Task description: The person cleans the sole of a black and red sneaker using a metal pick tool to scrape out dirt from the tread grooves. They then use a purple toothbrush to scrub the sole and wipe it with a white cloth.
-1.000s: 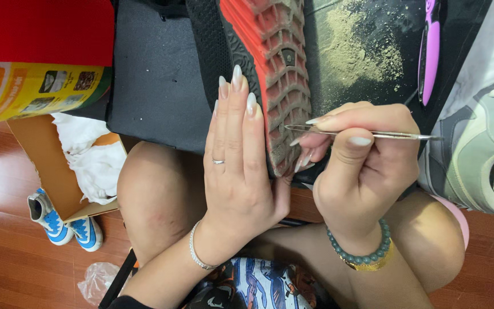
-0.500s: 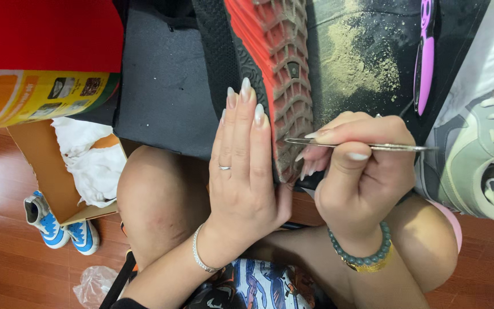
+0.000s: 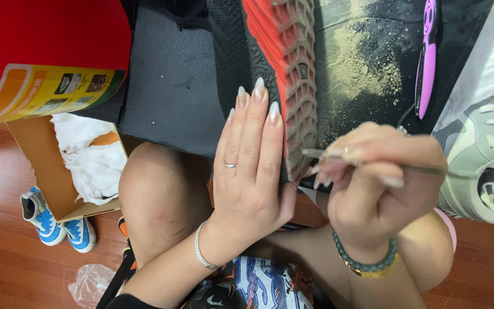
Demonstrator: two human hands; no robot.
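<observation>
One black shoe with a ridged red-orange rubber sole (image 3: 284,74) stands on edge on a dark mat (image 3: 172,86), its long axis running away from the knees. The left hand (image 3: 250,171) lies flat against its side, fingers straight and together. The right hand (image 3: 375,183) pinches one thin metal pick (image 3: 424,169), lying crosswise, tip pointing at the tread. Tan dust (image 3: 361,63) speckles the mat near one purple-handled tool (image 3: 427,63).
</observation>
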